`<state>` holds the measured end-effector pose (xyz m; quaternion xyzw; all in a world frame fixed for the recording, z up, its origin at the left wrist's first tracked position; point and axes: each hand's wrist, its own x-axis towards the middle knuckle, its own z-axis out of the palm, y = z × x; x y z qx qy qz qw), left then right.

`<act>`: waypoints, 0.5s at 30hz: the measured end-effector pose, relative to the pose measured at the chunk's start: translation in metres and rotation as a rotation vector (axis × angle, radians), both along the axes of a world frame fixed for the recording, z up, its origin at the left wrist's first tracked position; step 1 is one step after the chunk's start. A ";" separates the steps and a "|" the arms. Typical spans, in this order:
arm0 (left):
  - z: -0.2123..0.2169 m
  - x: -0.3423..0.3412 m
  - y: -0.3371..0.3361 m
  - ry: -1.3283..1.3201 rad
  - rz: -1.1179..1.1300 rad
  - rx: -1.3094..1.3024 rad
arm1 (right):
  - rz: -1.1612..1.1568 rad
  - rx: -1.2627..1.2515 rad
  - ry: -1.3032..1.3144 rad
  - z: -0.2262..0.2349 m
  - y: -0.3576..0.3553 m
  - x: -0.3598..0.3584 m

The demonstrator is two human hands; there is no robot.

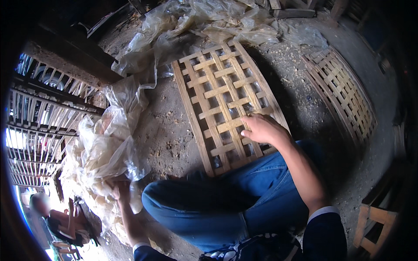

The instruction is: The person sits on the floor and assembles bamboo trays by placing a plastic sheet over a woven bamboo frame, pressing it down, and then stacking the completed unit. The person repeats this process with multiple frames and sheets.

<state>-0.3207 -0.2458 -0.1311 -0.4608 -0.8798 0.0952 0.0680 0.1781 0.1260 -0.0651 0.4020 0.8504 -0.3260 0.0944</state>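
We've got the woven lattice panel (239,102) in front of our jeans (213,213), long axis approx. far–near, w/ the far end angled left & the near end right, by our legs. Our right hand (263,129) is at the panel's near right part, thumb & index over the slats; most of the panel extends far & left of it. Can't tell if it's pinching a slat or just resting. Our left hand (122,190) is in the crumpled clear plastic sheeting (106,145), well left of the panel; blurry, so can't tell if it's gripping. More lattice panels (344,89) sit far right.
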 end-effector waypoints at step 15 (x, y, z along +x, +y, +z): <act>0.011 -0.117 0.031 -0.182 0.544 -0.004 | 0.110 -0.019 0.066 -0.015 0.002 -0.019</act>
